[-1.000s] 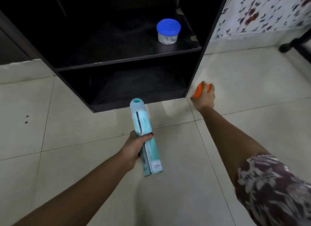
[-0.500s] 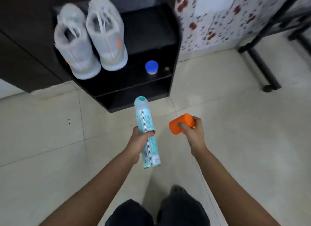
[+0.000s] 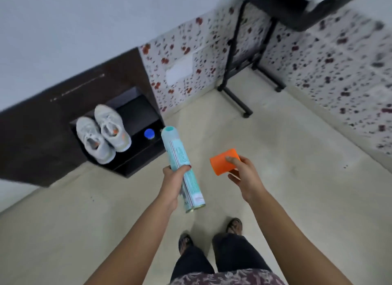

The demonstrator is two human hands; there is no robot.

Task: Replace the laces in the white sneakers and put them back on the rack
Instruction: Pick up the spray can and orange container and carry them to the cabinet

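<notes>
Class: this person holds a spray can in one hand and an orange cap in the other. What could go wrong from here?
1. The spray can is uncapped in the left hand; a stray press might release spray.
2. The right hand only pinches the orange cap, so it could drop and roll away.
3. With both hands full, handling the white sneakers on the rack may be clumsy.
</notes>
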